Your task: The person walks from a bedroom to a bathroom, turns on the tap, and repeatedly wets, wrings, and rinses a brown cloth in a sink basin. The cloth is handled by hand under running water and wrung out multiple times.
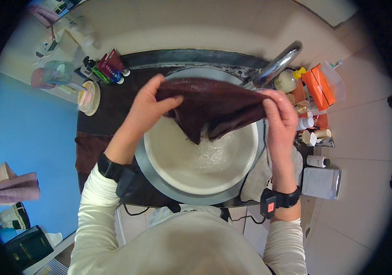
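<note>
Above a white basin [182,172], worked over my remote link, my left hand [148,107] pinches one end of a dark maroon cloth [214,103] between its fingers and my right hand [280,120] grips the other, a two-ended hold that likely lets the fabric hang spread out, any drips falling inside. Left to right on the dark worktop [113,105], I see a second cloth [91,149], tubes [109,68], a grey towel [259,176], the chrome faucet [276,66] just behind my right hand as nearest obstacle, and bottles [305,123] crowding that side.
</note>
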